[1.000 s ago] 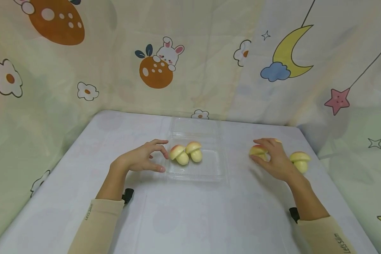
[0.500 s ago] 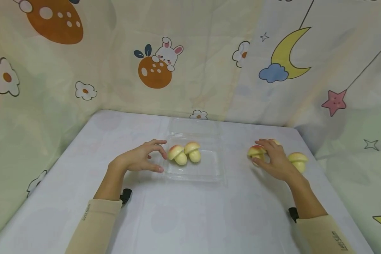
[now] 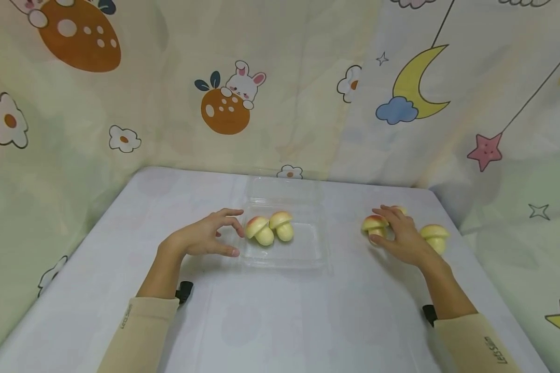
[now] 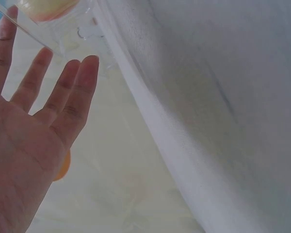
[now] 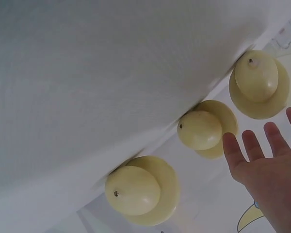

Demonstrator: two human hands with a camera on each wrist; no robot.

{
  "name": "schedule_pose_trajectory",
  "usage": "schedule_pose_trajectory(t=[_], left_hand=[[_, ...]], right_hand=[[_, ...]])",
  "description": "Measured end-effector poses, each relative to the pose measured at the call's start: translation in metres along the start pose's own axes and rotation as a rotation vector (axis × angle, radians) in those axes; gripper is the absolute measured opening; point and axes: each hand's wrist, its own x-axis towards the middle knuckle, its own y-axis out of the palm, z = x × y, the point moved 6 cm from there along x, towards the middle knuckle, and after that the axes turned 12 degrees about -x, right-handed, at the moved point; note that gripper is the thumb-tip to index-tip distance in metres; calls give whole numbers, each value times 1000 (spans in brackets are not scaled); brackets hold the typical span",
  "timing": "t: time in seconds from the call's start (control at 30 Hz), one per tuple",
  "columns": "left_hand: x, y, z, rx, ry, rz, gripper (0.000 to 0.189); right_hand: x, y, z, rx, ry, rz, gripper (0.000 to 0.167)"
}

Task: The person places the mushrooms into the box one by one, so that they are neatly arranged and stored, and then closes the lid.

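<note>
Two mushroom-shaped pieces, a left one [image 3: 260,231] and a right one [image 3: 281,226], lie in a clear plastic container [image 3: 303,248] with its lid folded back. At the container's left side, my left hand [image 3: 205,233] stands with thumb and fingers spread, holding nothing; its fingers [image 4: 75,97] are extended beside the clear wall. My right hand [image 3: 403,235] is at the right, fingertips right by a red-topped mushroom piece [image 3: 372,224] on the table. In the right wrist view its fingers are extended beside that mushroom piece [image 5: 256,77], not wrapped round it.
Two more mushroom pieces lie near my right hand: one behind it [image 3: 400,209], mostly hidden, and one to its right [image 3: 435,237]. The table [image 3: 280,321] has a white cover. A patterned curtain [image 3: 298,103] hangs behind it and along the sides.
My right hand's thumb and fingers have loosened from around the red-topped mushroom piece and drawn slightly right, leaving more of it visible. The left hand holds its place. The head view shifts slightly.
</note>
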Motion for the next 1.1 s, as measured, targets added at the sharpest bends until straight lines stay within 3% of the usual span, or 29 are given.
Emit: schedule_pose_trajectory(t=[0.67,1.1], left_hand=[[-6,1,4,4,13,0,41],[-2,1,-1,11,34,-1,42]], right_hand=[[-4,11,-4,26,-3,27,70],[-6,6,-3,38,10,44,65]])
